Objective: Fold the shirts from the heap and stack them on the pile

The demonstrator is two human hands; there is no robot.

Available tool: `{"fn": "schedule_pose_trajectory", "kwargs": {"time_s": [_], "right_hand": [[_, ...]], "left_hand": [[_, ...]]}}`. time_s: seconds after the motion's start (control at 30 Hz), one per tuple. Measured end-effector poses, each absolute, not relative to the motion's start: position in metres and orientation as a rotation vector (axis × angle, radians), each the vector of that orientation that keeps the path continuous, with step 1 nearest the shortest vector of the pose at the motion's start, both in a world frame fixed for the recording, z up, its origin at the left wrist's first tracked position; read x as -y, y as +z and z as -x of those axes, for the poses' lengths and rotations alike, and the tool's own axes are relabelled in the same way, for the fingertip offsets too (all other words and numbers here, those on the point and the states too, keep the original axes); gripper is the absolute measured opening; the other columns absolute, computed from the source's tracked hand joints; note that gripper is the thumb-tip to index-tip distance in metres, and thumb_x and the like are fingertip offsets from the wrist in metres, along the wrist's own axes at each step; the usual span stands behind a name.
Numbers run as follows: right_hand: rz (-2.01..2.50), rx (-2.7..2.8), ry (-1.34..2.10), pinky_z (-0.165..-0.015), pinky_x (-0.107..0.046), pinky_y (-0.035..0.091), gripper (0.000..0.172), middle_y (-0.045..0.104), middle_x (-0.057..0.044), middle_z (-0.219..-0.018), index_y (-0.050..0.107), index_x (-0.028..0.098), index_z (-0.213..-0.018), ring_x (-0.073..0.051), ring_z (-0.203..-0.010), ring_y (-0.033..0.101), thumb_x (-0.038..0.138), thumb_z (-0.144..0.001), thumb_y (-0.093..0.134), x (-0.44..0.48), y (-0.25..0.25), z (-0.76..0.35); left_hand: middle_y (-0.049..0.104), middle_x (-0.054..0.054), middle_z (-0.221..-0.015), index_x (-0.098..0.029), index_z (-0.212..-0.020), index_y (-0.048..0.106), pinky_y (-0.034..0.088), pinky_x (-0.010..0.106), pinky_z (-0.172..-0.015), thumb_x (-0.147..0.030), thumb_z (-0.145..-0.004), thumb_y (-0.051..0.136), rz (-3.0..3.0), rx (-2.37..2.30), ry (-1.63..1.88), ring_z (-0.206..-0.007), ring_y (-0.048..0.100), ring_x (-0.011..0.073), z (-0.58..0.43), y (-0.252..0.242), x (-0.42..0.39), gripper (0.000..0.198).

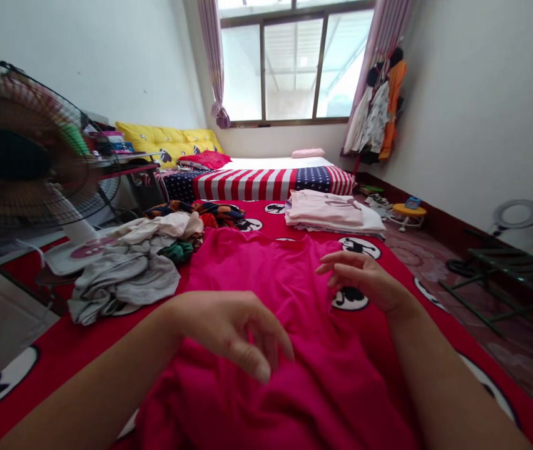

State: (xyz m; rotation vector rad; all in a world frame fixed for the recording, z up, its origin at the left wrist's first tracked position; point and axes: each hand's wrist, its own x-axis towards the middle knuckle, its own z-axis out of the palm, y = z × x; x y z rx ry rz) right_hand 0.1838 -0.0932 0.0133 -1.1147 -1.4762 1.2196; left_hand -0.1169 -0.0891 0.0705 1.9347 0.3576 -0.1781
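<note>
A bright pink garment [257, 269], perhaps a shirt or dress, lies spread and somewhat wrinkled on a red bed cover [402, 312] with white cartoon patches. Over its middle hovers my left hand [233, 331], fingers loosely curled and apart, holding nothing. My right hand [365, 278] is above the garment's right edge with its fingers stretched toward the left, and it is empty too. Beyond the right hand sits a stack of folded clothes [325, 209], a pale pink one on top. To the left is a heap of crumpled clothes [130, 269] in grey, cream, green and dark colours.
A standing fan [13, 150] is close on the left, beside a small table [130, 169] with items on it. Another bed [252, 184] with a striped cover stands under the window. On the right floor are a green folding frame [515, 275] and a yellow stool [408, 212].
</note>
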Motion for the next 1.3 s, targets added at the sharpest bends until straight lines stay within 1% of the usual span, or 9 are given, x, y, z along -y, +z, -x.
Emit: {"fn": "schedule_pose_trajectory", "kwargs": {"time_s": [0.17, 0.33, 0.47, 0.53, 0.7, 0.83, 1.03, 1.13, 1.3], "right_hand": [[1.613, 1.115, 0.516, -0.068, -0.034, 0.053, 0.030, 0.071, -0.011, -0.090, 0.068, 0.014, -0.094, -0.023, -0.079, 0.068, 0.032, -0.070, 0.064, 0.059, -0.035, -0.205], [1.931, 1.267, 0.004, -0.092, -0.044, 0.046, 0.039, 0.062, -0.020, -0.112, 0.067, 0.008, -0.106, -0.029, -0.103, 0.060, 0.032, -0.076, 0.057, 0.050, -0.056, -0.218], [2.092, 1.458, -0.033, -0.092, -0.056, 0.041, 0.054, 0.053, -0.021, -0.129, 0.066, 0.013, -0.107, -0.039, -0.117, 0.048, 0.059, -0.080, 0.051, 0.050, -0.054, -0.201], [2.120, 1.511, -0.043, -0.091, -0.055, 0.041, 0.055, 0.054, -0.019, -0.130, 0.064, 0.016, -0.108, -0.038, -0.117, 0.048, 0.061, -0.078, 0.054, 0.048, -0.054, -0.192], [1.933, 1.590, 0.060, -0.085, -0.040, 0.045, 0.025, 0.066, -0.009, -0.102, 0.059, 0.019, -0.095, -0.025, -0.096, 0.060, 0.038, -0.079, 0.058, 0.037, -0.053, -0.173], [1.619, 1.603, 0.145, -0.082, -0.034, 0.047, 0.009, 0.065, -0.005, -0.089, 0.056, 0.020, -0.086, -0.020, -0.085, 0.061, 0.024, -0.078, 0.055, 0.036, -0.036, -0.143], [1.234, 2.305, 0.127, -0.092, -0.031, 0.045, 0.030, 0.051, -0.005, -0.134, 0.061, 0.027, -0.109, -0.020, -0.114, 0.054, 0.016, -0.082, 0.055, 0.065, -0.019, -0.078], [1.281, 2.443, 0.085, -0.087, -0.031, 0.048, 0.032, 0.056, -0.006, -0.126, 0.060, 0.029, -0.116, -0.021, -0.108, 0.057, 0.021, -0.085, 0.055, 0.071, -0.023, -0.068], [1.398, 1.938, -0.050, -0.088, -0.031, 0.047, 0.024, 0.065, -0.007, -0.108, 0.065, 0.024, -0.106, -0.020, -0.098, 0.062, 0.026, -0.086, 0.052, 0.054, -0.007, -0.132]], "left_hand": [[0.066, 0.011, -0.119, -0.013, -0.118, 0.064, 0.046, 0.029, -0.095, -0.038, -0.087, 0.054, -2.358, -0.910, 0.389, -0.110, 0.061, 0.0222, 0.089, 0.034, 0.007, 0.042], [0.030, 0.012, -0.152, -0.018, -0.142, 0.040, 0.020, 0.051, -0.113, -0.048, -0.093, 0.039, -2.556, -1.561, 0.340, -0.142, 0.023, 0.0291, 0.077, -0.036, -0.044, 0.058], [0.025, 0.008, -0.155, -0.022, -0.145, 0.036, 0.015, 0.053, -0.114, -0.056, -0.094, 0.027, -2.599, -1.594, 0.289, -0.144, 0.016, 0.0287, 0.080, -0.056, -0.049, 0.062], [0.024, 0.007, -0.155, -0.022, -0.145, 0.035, 0.014, 0.051, -0.115, -0.057, -0.093, 0.026, -2.601, -1.591, 0.288, -0.144, 0.015, 0.0283, 0.081, -0.055, -0.048, 0.063], [0.026, 0.009, -0.155, -0.021, -0.144, 0.037, 0.013, 0.052, -0.115, -0.057, -0.093, 0.027, -2.598, -1.579, 0.320, -0.144, 0.016, 0.0290, 0.080, -0.052, -0.047, 0.063], [0.025, 0.009, -0.155, -0.022, -0.143, 0.039, 0.014, 0.053, -0.114, -0.057, -0.093, 0.029, -2.572, -1.564, 0.370, -0.144, 0.017, 0.0292, 0.080, -0.054, -0.047, 0.063], [0.019, 0.012, -0.156, -0.016, -0.141, 0.042, 0.012, 0.046, -0.117, -0.034, -0.094, 0.038, -2.534, -1.511, 0.456, -0.143, 0.018, 0.0282, 0.087, -0.058, -0.052, 0.051], [0.016, 0.013, -0.157, -0.016, -0.142, 0.040, 0.012, 0.041, -0.117, -0.028, -0.094, 0.036, -2.527, -1.492, 0.464, -0.144, 0.017, 0.0254, 0.090, -0.058, -0.051, 0.050], [0.020, 0.016, -0.156, -0.017, -0.146, 0.030, 0.019, 0.044, -0.116, -0.043, -0.094, 0.038, -2.394, -1.514, 0.644, -0.142, 0.024, 0.0260, 0.089, -0.053, -0.049, 0.059]]}}
